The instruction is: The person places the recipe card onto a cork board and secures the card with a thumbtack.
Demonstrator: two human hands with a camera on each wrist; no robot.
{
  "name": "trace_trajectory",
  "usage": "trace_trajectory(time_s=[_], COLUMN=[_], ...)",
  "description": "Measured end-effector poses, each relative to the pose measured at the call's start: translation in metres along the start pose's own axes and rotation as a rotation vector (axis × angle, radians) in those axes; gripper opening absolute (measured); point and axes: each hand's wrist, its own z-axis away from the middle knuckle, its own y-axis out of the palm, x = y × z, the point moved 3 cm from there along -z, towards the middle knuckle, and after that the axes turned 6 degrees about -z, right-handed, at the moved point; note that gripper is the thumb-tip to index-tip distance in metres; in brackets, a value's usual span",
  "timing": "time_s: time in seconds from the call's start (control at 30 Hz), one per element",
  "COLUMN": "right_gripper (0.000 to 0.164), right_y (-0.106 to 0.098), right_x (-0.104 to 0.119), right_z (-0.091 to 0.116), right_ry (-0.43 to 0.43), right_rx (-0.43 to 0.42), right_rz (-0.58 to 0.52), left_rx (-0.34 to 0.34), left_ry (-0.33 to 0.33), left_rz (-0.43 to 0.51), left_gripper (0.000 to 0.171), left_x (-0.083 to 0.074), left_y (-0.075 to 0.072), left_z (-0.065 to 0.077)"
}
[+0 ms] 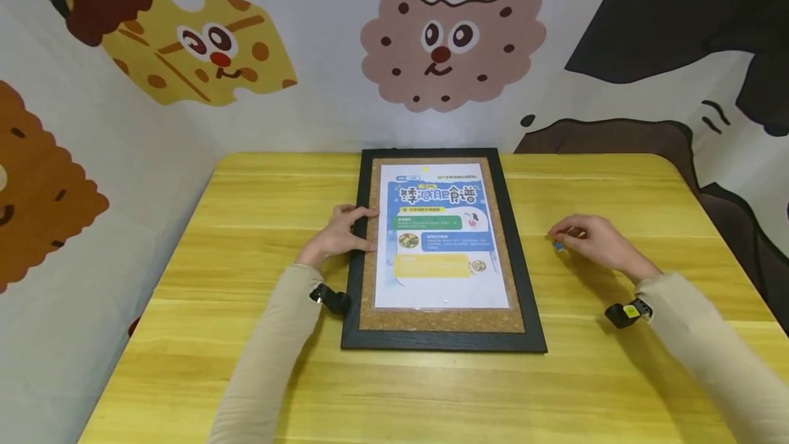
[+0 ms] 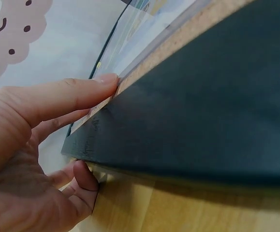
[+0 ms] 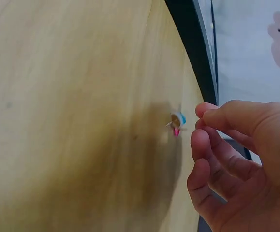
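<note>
A black-framed cork board (image 1: pixel 444 341) lies flat on the table, bearing a blue and white printed sheet (image 1: pixel 419 293). A yellow pin (image 1: pixel 425 169) shows at the sheet's top. My left hand (image 1: pixel 335 231) holds the board's left edge: thumb and forefinger lie over the frame onto the cork, while other fingers (image 2: pixel 85 178) curl against its outer side. To the right of the board, my right hand (image 1: pixel 588 238) hovers with bent fingers, a gap between thumb and forefinger. Just beyond its fingertips, small push pins (image 3: pixel 177 122), blue and pink with a pale round part, sit on the table.
The wooden table (image 1: pixel 246 279) runs back to a white cloth wall (image 1: pixel 320 115) printed with cartoon food. Each wrist carries a black strap-on camera, the left wrist camera (image 1: pixel 333 299) right at the frame's left side and the right wrist camera (image 1: pixel 624 315) above the table.
</note>
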Motion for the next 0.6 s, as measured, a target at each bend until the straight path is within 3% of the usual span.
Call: trace_trajectory(time_s=[0.6], right_gripper=[0.011], right_y=[0.011], right_x=[-0.017], right_z=[0.016], right_ry=[0.126], right_rx=[-0.114], right_rz=[-0.097], left_rx=[-0.006], left_ry=[-0.008], left_rz=[-0.042], left_gripper=[0.069], left_x=[-0.001], left_y=[0.000], left_z=[-0.001])
